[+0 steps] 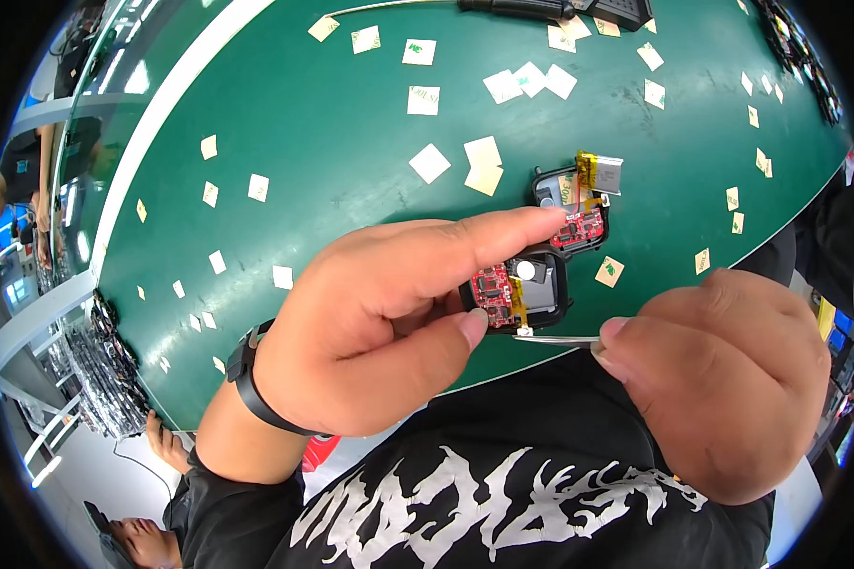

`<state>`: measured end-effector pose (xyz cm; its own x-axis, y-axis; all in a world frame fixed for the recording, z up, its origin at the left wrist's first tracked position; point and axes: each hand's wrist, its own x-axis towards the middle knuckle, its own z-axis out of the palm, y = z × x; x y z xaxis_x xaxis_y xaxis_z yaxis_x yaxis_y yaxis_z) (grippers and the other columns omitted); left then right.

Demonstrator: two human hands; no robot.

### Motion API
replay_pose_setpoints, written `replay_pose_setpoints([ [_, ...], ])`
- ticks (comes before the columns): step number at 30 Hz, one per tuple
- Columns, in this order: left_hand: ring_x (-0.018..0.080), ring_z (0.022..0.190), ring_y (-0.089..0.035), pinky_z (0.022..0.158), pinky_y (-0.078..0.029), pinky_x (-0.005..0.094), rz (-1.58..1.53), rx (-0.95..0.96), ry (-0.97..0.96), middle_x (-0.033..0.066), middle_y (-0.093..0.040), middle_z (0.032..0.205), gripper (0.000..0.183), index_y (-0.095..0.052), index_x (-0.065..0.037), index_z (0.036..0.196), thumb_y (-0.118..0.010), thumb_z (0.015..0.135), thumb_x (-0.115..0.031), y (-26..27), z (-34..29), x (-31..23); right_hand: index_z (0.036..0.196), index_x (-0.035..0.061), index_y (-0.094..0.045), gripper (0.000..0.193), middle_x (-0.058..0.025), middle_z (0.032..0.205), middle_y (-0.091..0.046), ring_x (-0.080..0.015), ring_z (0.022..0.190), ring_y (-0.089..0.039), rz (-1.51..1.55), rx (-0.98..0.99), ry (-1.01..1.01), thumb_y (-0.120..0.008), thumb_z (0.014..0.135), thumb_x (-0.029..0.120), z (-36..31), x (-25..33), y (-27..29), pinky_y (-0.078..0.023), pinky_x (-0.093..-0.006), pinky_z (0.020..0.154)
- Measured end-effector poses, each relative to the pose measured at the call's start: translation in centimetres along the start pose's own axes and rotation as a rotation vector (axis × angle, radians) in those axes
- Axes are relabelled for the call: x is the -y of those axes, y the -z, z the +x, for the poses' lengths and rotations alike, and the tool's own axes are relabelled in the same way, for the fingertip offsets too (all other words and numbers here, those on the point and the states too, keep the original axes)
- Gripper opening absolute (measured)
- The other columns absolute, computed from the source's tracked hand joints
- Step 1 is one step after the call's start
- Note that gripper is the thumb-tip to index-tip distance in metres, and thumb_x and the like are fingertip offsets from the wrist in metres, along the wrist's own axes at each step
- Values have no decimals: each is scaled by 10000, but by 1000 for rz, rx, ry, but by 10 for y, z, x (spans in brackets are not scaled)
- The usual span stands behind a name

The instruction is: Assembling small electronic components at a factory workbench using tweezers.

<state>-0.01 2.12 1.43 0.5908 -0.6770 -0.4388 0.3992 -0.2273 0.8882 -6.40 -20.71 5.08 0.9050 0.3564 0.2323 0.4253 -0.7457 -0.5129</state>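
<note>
Fingers (471,328) of the left hand (375,313) pinch a black case (541,299). The right hand (731,384) pinches a metal tool (565,340) beside a white plug (525,332).

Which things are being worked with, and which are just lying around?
In use:
- Left hand, holding an open black casing with red circuit board
- Right hand, holding a slim metal tool
- Second open casing, probably, by the left index finger

Apparently lying about:
- Scattered pale squares
- Black-handled tool, top of view
</note>
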Motion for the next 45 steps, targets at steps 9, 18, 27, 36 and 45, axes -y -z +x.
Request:
replay_pose_setpoints([
  [9, 211, 1087, -668, 927, -498, 284, 212, 28, -284, 200, -668, 1212, 633, -548, 130, 1369, -484, 739, 140, 1, 4, 10, 809, 23, -703, 274, -65, 700, -648, -188, 501, -542, -57, 28, 8, -793, 551, 20, 4, 1, -6, -389, -302, 448],
  [18, 151, 839, -647, 709, -474, 228, 325, -7, -348, 175, -694, 1106, 659, -597, 73, 1354, -488, 708, 140, -1, 6, 10, 823, -4, -699, 281, -84, 700, -640, -199, 500, -541, -48, 40, -11, -781, 555, 6, 4, 4, -10, -396, -302, 440],
  [27, 181, 917, -669, 759, -488, 239, 402, -6, -349, 199, -695, 1139, 663, -598, 70, 1352, -479, 704, 143, -3, 4, 9, 829, -8, -688, 275, -80, 701, -645, -212, 519, -572, -23, 109, 13, -781, 573, 22, 5, -1, -3, -421, -320, 458],
  [36, 192, 1001, -675, 834, -492, 247, 299, 16, -324, 195, -686, 1193, 653, -580, 80, 1367, -465, 727, 149, -1, 5, 9, 824, 10, -700, 269, -83, 713, -663, -212, 531, -579, -43, 59, -51, -800, 574, 16, 2, -1, 2, -432, -320, 472],
  [45, 220, 1031, -685, 885, -501, 278, 309, 18, -321, 207, -685, 1207, 643, -573, 92, 1366, -489, 730, 128, 1, 6, 9, 810, 27, -712, 253, -73, 722, -670, -214, 545, -594, -23, 101, -16, -806, 575, 8, 1, -11, -6, -454, -320, 479],
])
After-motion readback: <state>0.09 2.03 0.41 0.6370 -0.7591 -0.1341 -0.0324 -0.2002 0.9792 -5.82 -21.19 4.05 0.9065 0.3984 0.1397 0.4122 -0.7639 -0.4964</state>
